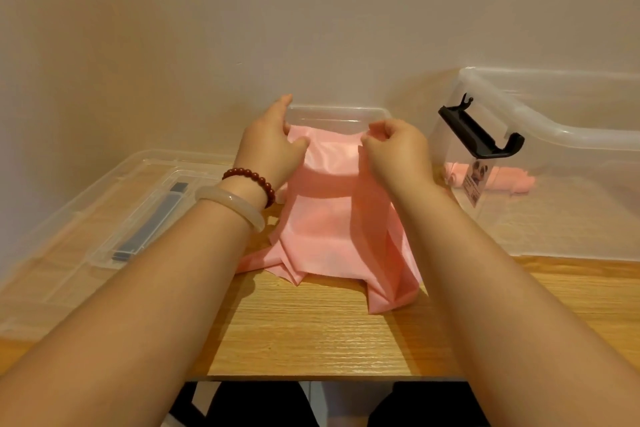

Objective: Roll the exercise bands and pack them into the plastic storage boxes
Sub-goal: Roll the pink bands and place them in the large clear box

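Observation:
A wide pink exercise band drapes from a small clear plastic box at the back of the wooden table down toward me, its near end crumpled. My left hand pinches the band's far left corner between thumb and fingers at the box's rim. My right hand pinches the far right corner with curled fingers. A large clear storage box with a black handle clip stands at the right, and a rolled pink band lies inside it.
A clear lid with a dark strip handle lies flat on the table at the left. The wooden table ends in a front edge close to me. A plain wall stands right behind the boxes.

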